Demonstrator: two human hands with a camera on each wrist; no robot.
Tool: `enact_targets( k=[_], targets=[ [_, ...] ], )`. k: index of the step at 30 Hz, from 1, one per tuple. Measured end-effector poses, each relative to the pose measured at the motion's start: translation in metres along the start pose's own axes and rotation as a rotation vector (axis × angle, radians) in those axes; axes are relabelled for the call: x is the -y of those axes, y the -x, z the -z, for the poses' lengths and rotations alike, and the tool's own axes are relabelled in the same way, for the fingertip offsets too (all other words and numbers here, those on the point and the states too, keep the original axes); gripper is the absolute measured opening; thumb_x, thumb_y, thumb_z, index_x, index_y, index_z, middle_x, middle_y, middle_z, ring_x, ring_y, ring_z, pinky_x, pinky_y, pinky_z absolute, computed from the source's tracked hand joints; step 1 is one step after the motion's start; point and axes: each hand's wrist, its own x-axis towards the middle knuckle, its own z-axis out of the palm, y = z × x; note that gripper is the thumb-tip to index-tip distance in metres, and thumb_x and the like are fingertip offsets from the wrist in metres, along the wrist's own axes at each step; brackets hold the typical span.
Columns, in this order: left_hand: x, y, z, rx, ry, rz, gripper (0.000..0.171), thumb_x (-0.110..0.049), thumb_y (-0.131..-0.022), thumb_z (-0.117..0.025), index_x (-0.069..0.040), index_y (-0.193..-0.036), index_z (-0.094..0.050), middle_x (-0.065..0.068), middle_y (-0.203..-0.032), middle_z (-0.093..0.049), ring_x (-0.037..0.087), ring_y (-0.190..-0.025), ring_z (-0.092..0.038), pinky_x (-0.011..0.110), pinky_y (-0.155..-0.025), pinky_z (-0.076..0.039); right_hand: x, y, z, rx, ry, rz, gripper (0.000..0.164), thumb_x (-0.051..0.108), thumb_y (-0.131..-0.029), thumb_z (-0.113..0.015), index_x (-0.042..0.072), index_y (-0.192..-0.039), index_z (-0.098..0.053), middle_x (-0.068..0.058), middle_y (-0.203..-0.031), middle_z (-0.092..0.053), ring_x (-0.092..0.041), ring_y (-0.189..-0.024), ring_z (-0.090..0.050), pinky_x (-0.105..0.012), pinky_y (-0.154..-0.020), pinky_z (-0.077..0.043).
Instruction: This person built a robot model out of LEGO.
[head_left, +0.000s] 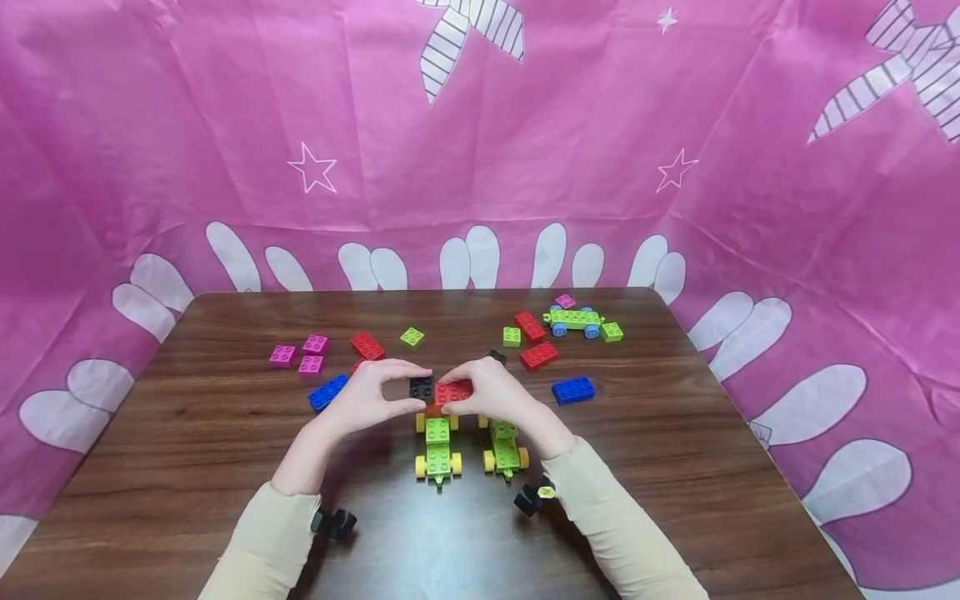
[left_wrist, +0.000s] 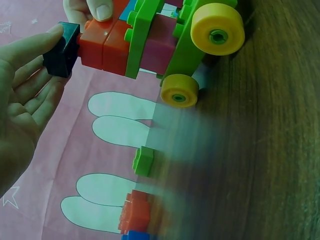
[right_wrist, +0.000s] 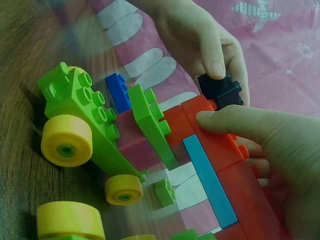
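My left hand (head_left: 371, 392) pinches a black brick (left_wrist: 64, 50) between thumb and fingers, right at the end of a red brick (right_wrist: 212, 132). On that red brick, the thumb of my right hand (head_left: 491, 390) presses one face while its fingers curl behind. The red bricks top a stack on a green wheeled base (head_left: 438, 458) with yellow wheels. Lower in the stack are a green plate (right_wrist: 150, 125) and a pink brick (right_wrist: 135, 142). A thin blue piece (right_wrist: 210, 180) lies along the red bricks. Partly behind my right wrist stands a second green wheeled base (head_left: 506, 454).
Pink bricks (head_left: 311, 364) and a blue brick (head_left: 327, 392) lie to the left. Further right are red bricks (head_left: 539, 357), another blue brick (head_left: 573, 390) and a green wheeled base with blue wheels (head_left: 574, 319). A pink curtain (head_left: 480, 150) borders the table's back edge.
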Motion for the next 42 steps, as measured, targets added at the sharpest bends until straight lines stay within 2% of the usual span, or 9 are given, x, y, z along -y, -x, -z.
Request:
enact_targets(
  k=[16,22,30,42],
  targets=[
    [0.0004,-0.0003,-0.0041,-0.013,-0.013,0.022,0.039,-0.019,-0.080,-0.081,-0.011,-0.117,-0.071,0.004,-0.116,-0.072,0.023,-0.111,-0.065,0.047,-0.095,-0.053,-0.0005,-0.0004,-0.0012,-0.001,0.001,0.005,0.036,0.024,-0.081,-0.080,0.009,-0.113,-0.073,-0.003,-0.103,-0.074,-0.012,-0.085,-0.062,-0.024,-0.075,-0.053],
    [-0.0022,-0.0010,-0.0027,0.012,-0.016,0.058,0.040,-0.020,-0.081,-0.081,-0.012,-0.119,-0.070,0.004,-0.117,-0.071,0.025,-0.112,-0.064,0.048,-0.094,-0.053,-0.0007,-0.0005,-0.0010,-0.007,-0.006,0.000,0.036,0.024,-0.080,-0.080,0.009,-0.112,-0.073,-0.003,-0.103,-0.074,-0.012,-0.085,-0.062,-0.025,-0.076,-0.053],
    [-0.0055,-0.0038,-0.0012,0.041,-0.042,0.049,0.042,-0.019,-0.082,-0.080,-0.009,-0.120,-0.069,0.008,-0.119,-0.070,0.028,-0.112,-0.063,0.051,-0.095,-0.052,-0.0012,-0.0005,-0.0013,-0.013,-0.004,0.001,0.036,0.024,-0.080,-0.080,0.009,-0.112,-0.073,-0.003,-0.101,-0.074,-0.011,-0.083,-0.061,-0.024,-0.073,-0.053],
    [-0.0078,-0.0044,-0.0018,0.048,-0.085,0.055,0.042,-0.017,-0.082,-0.080,-0.009,-0.121,-0.068,0.007,-0.120,-0.070,0.027,-0.113,-0.063,0.046,-0.094,-0.053,-0.0005,-0.0003,-0.0006,-0.006,-0.020,-0.015,0.037,0.025,-0.080,-0.081,0.009,-0.113,-0.073,-0.002,-0.101,-0.074,-0.011,-0.083,-0.061,-0.024,-0.074,-0.053]
  ],
)
